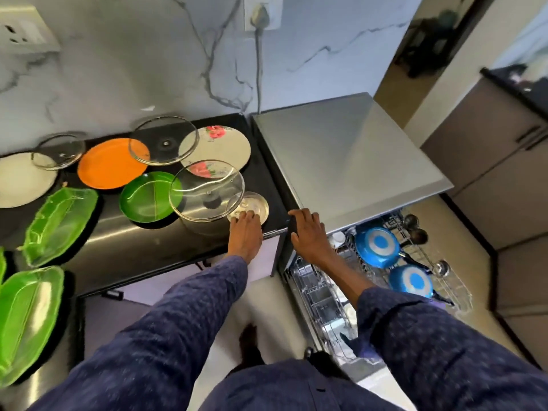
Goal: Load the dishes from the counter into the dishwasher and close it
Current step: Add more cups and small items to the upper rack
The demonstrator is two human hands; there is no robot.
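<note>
My left hand (244, 232) reaches over the counter's front edge, its fingertips on a small steel plate (255, 206) at the counter's right end. My right hand (307, 232) grips the front left corner of the steel dishwasher (341, 155). A large glass lid (206, 194) overlaps the small plate and a green plate (146, 197). Behind lie an orange plate (109, 164), a floral plate (219, 146) and two more glass lids (163, 140) (57, 151). The dishwasher's pulled-out rack (444, 280) holds two blue pans (378, 247) (410, 281).
A white plate (20, 185) and two green trays (59, 223) (26, 312) lie on the counter's left side. A cord hangs from a wall socket (261, 13) behind the dishwasher. Brown cabinets (489, 179) stand to the right of the open rack. Ladles (415, 229) rest in the rack.
</note>
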